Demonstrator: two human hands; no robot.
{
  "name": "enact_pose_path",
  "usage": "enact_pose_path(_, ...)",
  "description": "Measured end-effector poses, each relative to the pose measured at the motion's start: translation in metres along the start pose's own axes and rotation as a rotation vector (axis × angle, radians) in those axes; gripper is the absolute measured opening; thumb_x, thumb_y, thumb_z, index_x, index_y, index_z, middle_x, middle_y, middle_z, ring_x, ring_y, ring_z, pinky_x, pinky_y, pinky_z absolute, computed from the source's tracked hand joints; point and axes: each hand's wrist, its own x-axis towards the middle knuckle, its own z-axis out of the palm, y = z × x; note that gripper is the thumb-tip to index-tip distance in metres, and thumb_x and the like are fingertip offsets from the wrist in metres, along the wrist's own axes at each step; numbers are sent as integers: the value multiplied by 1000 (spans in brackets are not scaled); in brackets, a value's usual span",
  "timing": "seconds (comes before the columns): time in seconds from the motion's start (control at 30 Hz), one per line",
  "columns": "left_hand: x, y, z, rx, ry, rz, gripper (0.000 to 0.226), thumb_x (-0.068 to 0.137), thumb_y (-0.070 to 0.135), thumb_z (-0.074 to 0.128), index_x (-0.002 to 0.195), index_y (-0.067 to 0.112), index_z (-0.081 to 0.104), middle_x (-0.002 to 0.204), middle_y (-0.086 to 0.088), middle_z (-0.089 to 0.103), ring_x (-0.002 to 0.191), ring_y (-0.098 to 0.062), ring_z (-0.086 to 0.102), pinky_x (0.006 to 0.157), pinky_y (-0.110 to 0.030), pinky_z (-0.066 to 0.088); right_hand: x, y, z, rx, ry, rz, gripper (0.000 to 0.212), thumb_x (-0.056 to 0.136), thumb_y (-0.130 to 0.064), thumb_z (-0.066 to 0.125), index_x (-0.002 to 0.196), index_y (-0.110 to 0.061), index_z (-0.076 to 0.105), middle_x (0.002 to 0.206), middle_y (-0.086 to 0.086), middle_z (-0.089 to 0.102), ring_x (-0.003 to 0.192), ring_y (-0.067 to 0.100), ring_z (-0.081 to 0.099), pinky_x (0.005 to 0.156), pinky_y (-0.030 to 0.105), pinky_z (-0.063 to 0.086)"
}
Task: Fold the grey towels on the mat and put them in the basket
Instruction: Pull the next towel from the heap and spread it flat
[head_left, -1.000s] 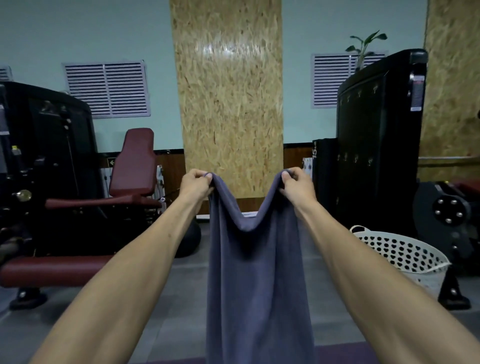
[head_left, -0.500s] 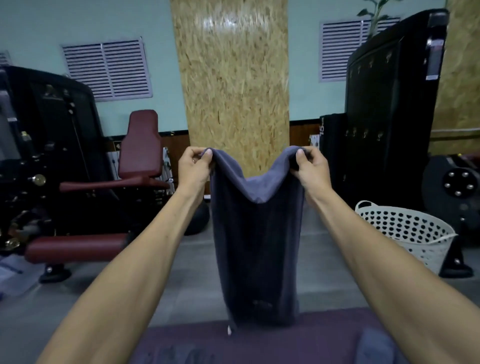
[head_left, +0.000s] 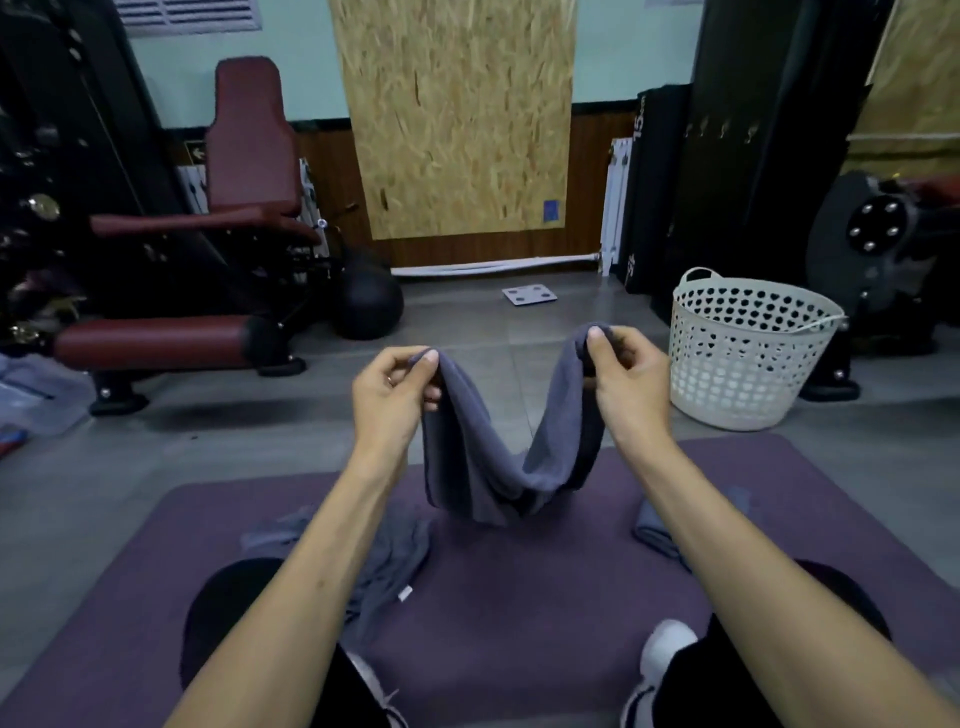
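Pinching grey towel (head_left: 498, 467) — both hands' fingers (head_left: 423, 364), curled

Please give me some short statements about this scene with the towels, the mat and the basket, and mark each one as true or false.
1. Both hands pinch the grey towel, the left hand at one top corner and the right hand at the other. True.
2. The held towel is pulled tight and flat between the hands. False: it sags in a deep dip between them.
3. The white basket stands on the purple mat. False: it stands on the grey floor beyond the mat, on the person's right.
4. Another grey towel lies crumpled on the mat under the left forearm. True.
5. The basket lies tipped on its side. False: it stands upright.
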Motion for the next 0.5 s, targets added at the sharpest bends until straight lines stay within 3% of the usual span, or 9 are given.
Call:
enact_pose_path(0.07,-11,-9,-3,36,43,-24,1,88,11,67,87,12,68,48,13,57,45,2,46,47,-14,39,-14,16,-6,-47,10,20,15,95,-27,59,84,-19,67,75,1,67,71,14,64,63,32,57)
enact_pose_path(0.17,-23,-32,-7,46,88,-105,11,85,10,70,94,5,71,62,12,64,53,6,55,56,-9,44,-27,49,-16,-194,57,44,20,90,-36,61,83,-20,70,69,-2,64,67,14,61,67,34,53)
enact_pose_path(0.27,-28,-65,-11,77,90,-214,12,83,7,71,95,3,71,59,14,67,55,9,57,59,-5,45,-33,84,-20,-377,89,69,16,88,-30,65,78,-19,73,69,3,57,70,13,51,71,30,44)
enact_pose_path(0.37,-26,-108,-16,159,108,-315,12,82,6,72,93,1,72,51,20,63,51,10,54,56,-5,43,-35,125,-17,-515,19,145,25,87,-29,66,63,-20,64,71,7,55,79,22,56,70,25,37)
enact_pose_path(0.5,-5,-170,-16,317,55,-437,10,82,6,73,90,0,73,47,23,60,46,11,52,52,-3,41,-26,173,-7,-645,-113,376,28,92,-24,58,76,-2,62,75,12,64,78,30,58,62,29,33)
